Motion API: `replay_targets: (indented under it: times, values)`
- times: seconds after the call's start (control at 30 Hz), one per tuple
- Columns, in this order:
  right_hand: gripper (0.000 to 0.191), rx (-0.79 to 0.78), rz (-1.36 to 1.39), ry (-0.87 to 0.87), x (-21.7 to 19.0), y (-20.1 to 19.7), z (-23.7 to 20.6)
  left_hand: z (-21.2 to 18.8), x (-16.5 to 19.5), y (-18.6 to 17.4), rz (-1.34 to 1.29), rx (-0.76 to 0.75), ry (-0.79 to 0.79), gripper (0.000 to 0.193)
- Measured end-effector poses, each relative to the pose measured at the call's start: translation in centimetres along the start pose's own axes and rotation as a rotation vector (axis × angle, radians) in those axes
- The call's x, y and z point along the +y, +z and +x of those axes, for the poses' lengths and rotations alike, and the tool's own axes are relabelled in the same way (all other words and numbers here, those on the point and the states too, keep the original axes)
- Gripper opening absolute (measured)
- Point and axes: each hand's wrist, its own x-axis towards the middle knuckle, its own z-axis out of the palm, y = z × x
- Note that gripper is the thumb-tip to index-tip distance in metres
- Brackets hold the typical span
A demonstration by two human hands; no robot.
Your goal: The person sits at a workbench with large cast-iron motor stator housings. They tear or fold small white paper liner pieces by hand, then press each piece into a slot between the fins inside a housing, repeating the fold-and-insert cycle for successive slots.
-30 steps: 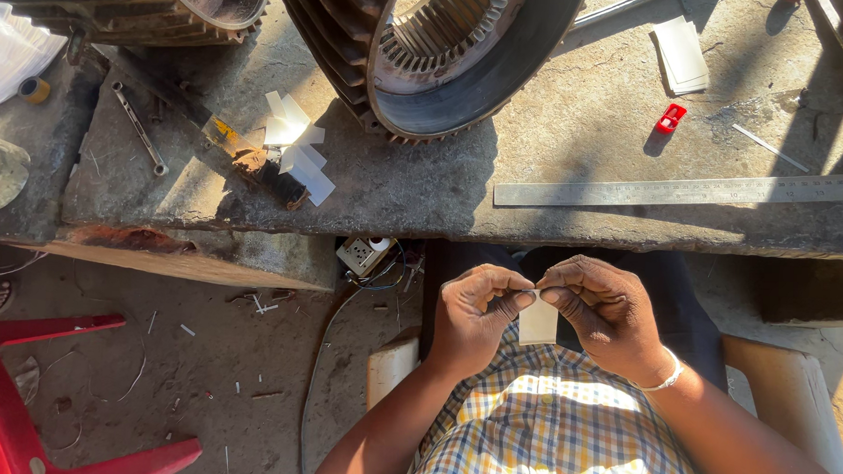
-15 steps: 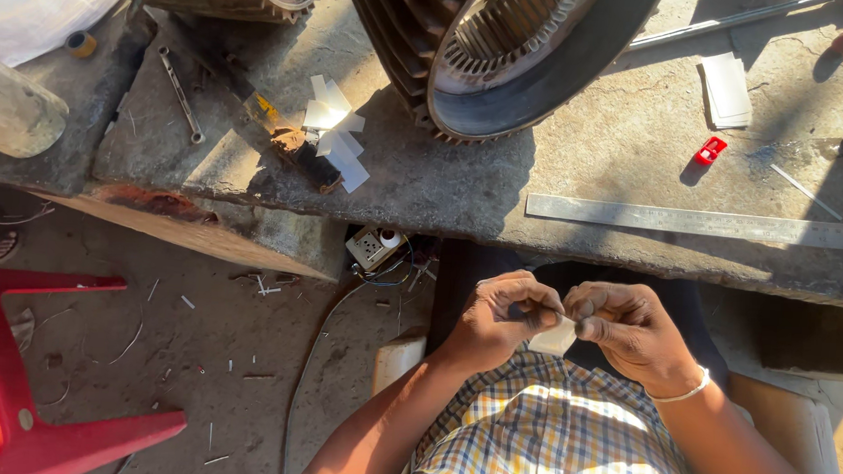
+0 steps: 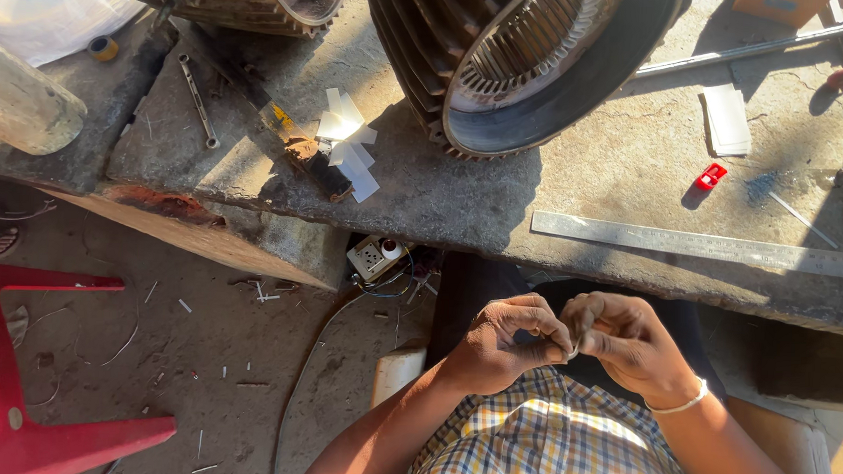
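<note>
A: State the position of the small pale strip.

B: It sits between the two hands, low in the view, above a checked shirt and in front of the rough grey stone table. Its material cannot be determined.

A: State the condition of each hand.

B: The left hand has its fingers closed, pinching one side of the strip. The right hand is likewise closed on the other side. Fingertips of both hands meet at the strip. A thin white bangle circles the right wrist.

A: List the items on the table.

B: A long flat steel ruler lies nearest the hands. Beyond it: a small red plastic object, a large ribbed dark metal motor housing, a fan of white paper slips, and a slim metal spanner.

A: And the floor?

B: A red plastic stool stands at far left.
</note>
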Motion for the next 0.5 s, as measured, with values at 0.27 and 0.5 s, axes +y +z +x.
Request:
replay_targets:
  times: [0.27, 0.5]
  values:
    - [0.07, -0.034, -1.313, -0.368, -7.0, 2.8, 4.9, 1.5, 3.6, -1.8, 0.719, 0.461, 0.425, 0.017]
    - [0.065, 0.161, -1.98, -0.478, -5.6, 2.6, 5.5, 5.1, 4.4, -3.8, 1.287, 0.511, 0.557, 0.022]
